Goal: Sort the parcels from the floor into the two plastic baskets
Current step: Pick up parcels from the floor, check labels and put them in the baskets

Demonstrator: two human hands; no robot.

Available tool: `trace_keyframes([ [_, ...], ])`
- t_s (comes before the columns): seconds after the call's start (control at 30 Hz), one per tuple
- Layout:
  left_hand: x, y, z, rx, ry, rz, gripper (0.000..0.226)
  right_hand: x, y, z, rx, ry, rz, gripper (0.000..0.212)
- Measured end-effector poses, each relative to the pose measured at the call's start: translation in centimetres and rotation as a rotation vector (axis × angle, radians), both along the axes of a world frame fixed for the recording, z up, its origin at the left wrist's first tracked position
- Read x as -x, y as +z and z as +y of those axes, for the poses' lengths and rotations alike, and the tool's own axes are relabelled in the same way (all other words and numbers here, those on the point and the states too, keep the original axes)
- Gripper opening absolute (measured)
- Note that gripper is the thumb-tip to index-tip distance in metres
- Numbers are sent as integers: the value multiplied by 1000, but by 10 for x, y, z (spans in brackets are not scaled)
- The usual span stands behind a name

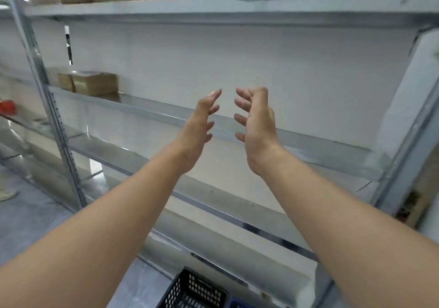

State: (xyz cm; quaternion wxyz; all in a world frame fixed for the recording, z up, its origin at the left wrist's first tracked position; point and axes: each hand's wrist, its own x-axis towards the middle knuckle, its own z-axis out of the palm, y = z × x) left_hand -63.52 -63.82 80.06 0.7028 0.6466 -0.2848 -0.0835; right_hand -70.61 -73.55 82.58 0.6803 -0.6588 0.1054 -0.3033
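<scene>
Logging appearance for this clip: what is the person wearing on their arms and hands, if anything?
Nothing shows. The left hand and right hand are bare: no gloves, rings, watch or wristbands. The left forearm and right forearm are uncovered down to the frame edge, so no sleeve is in view.

Black basket [192,291] cut by bottom edge, blue corner [240,304] beside it unidentifiable

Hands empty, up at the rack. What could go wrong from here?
1. The left hand and right hand hold nothing and no floor parcel is in view. The black basket sits at the bottom edge, so a reach down might start blind.
2. The boxes on the shelf might get taken for parcels.
</scene>
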Motion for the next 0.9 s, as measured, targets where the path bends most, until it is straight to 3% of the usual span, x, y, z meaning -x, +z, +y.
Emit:
trace_keyframes([
  [0.1,12,21,-1,10,39,-31,79,15,19,-1,20,55,-29,68],
  [0.2,23,34,-2,19,72,-61,81,29,31,-8,59,93,-48,46],
  [0.37,41,49,6,27,124,-116,85,40,44,-16,59,110,-98,65],
  [0.57,64,54,36,1,245,-122,73,51,50,7,62,178,-93,80],
  [0.9,88,52,131,5,422,-83,74,53,40,93,28,349,-54,70],
])
